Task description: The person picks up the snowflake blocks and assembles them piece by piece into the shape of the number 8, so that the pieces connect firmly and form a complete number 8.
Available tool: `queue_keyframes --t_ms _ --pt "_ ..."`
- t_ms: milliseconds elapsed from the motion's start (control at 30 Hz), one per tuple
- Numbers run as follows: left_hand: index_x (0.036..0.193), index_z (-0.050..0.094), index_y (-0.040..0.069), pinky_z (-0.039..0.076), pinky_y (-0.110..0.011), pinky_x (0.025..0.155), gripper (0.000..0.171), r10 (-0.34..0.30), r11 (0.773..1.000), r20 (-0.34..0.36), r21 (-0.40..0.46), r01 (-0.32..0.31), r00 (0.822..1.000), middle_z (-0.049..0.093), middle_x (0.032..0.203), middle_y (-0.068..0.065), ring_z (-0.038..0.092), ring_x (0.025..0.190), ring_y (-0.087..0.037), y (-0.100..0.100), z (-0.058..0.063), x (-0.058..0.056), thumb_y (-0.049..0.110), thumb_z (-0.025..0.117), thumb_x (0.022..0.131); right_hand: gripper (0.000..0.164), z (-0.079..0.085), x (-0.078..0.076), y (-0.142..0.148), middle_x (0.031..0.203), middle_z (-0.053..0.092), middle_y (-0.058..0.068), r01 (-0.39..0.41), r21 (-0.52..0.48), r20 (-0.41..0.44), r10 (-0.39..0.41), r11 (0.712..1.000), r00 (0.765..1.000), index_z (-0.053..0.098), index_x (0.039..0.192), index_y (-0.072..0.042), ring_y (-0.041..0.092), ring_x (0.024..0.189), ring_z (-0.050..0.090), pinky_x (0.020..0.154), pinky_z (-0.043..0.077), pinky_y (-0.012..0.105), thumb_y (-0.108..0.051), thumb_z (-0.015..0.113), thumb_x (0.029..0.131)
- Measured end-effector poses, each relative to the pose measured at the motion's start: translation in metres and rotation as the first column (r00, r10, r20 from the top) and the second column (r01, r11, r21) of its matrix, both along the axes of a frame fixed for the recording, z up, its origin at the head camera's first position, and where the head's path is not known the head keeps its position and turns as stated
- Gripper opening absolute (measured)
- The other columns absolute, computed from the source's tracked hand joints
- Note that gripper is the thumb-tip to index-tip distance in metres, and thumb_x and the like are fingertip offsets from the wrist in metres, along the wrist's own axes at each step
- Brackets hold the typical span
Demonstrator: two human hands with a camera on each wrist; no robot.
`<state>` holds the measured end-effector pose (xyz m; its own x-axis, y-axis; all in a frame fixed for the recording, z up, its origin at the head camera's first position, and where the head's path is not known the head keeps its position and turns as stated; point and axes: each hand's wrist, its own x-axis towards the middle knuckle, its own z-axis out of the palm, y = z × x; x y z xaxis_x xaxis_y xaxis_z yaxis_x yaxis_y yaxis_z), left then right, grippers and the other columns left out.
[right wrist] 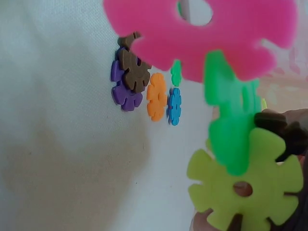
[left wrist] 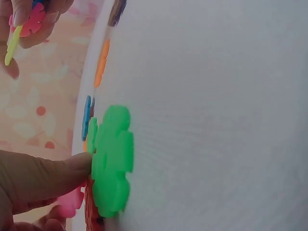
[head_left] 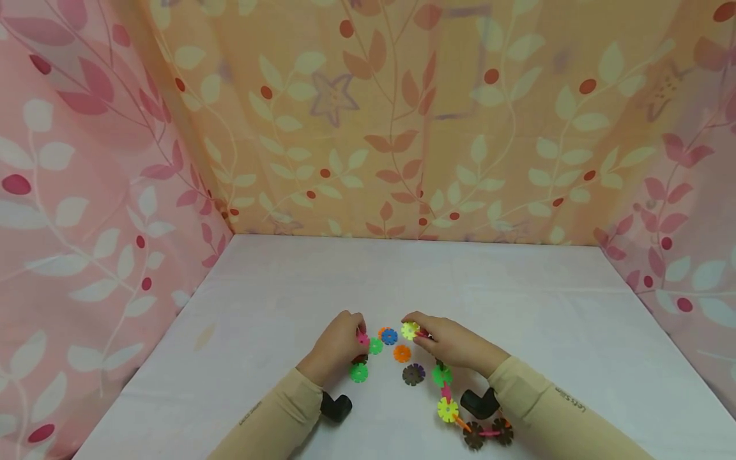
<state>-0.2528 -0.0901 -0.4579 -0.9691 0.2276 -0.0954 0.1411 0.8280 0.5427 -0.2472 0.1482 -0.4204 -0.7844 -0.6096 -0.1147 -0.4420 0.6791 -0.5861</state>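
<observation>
My left hand (head_left: 340, 342) pinches a pink flower-shaped notched disc (head_left: 363, 339) between thumb and fingers, low over the table. Close by its thumb lies a green disc (left wrist: 111, 163), with a reddish-brown disc (head_left: 360, 360) partly hidden behind it. My right hand (head_left: 445, 338) grips the end of a chain of interlocked discs, with a yellow disc (head_left: 410, 330) at the fingertips and a pink one (left wrist: 33, 20) joined to it. Down from that hand the chain runs over a green disc (head_left: 442, 375), another yellow disc (head_left: 448, 409) and brown discs (head_left: 474, 436).
Between the hands lie loose discs: a blue one (head_left: 389, 337) overlapping an orange one, a small green one (head_left: 375, 346), an orange one (head_left: 402, 353), and a brown one (head_left: 413, 375) over a purple one (right wrist: 126, 98). Patterned curtains (head_left: 402, 128) border the white table (head_left: 287, 275).
</observation>
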Motion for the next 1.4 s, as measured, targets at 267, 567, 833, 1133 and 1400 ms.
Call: queue_keyframes --t_ms 267,567,833,1133,1400 --pt "0.074 0.056 0.017 0.043 -0.022 0.046 0.015 -0.02 0.987 -0.063 0.16 0.029 0.998 0.055 0.067 0.006 0.049 0.054 -0.01 0.012 0.002 0.006 0.018 0.07 0.08 0.038 -0.001 0.001 -0.001 0.117 0.057 0.001 0.002 -0.024 -0.002 -0.002 1.0 1.0 0.042 0.132 -0.02 0.013 0.085 0.052 0.085 0.045 0.038 -0.024 0.05 0.095" --pt "0.081 0.067 0.018 0.049 -0.019 0.057 0.005 -0.001 0.906 -0.112 0.421 0.048 0.994 0.065 0.073 0.009 0.058 0.066 -0.005 0.027 0.008 0.013 0.023 0.068 0.083 0.039 0.001 -0.001 -0.003 0.118 0.057 0.001 0.012 -0.036 0.019 -0.012 0.999 1.0 0.042 0.131 -0.02 0.014 0.084 0.051 0.079 0.046 0.034 -0.026 0.05 0.094" --pt "0.084 0.069 0.017 0.049 -0.018 0.062 0.004 0.014 0.896 -0.153 0.441 0.055 0.988 0.064 0.077 0.011 0.058 0.07 -0.005 0.029 0.003 0.015 0.02 0.07 0.081 0.038 0.001 -0.002 -0.004 0.116 0.057 0.004 0.03 -0.024 0.014 -0.03 0.999 0.999 0.043 0.131 -0.014 0.015 0.08 0.05 0.073 0.045 0.033 -0.024 0.05 0.095" --pt "0.086 0.072 0.018 0.049 -0.018 0.061 0.005 0.029 0.891 -0.173 0.451 0.053 0.984 0.066 0.08 0.01 0.058 0.07 -0.005 0.029 0.001 0.015 0.02 0.069 0.082 0.037 0.003 -0.002 -0.005 0.1 0.059 0.004 0.069 -0.008 0.004 -0.069 0.998 0.998 0.043 0.13 -0.01 0.015 0.07 0.048 0.065 0.042 0.031 -0.017 0.051 0.094" --pt "0.083 0.073 0.014 0.047 -0.016 0.057 0.006 0.009 0.908 -0.337 0.397 0.133 0.941 0.064 0.076 0.008 0.053 0.064 -0.002 0.033 0.002 0.016 0.018 0.071 0.08 0.032 0.006 -0.001 -0.008 0.093 0.057 0.003 0.046 -0.016 0.015 -0.046 0.999 0.999 0.044 0.126 -0.013 0.014 0.066 0.047 0.059 0.04 0.029 -0.019 0.049 0.095"
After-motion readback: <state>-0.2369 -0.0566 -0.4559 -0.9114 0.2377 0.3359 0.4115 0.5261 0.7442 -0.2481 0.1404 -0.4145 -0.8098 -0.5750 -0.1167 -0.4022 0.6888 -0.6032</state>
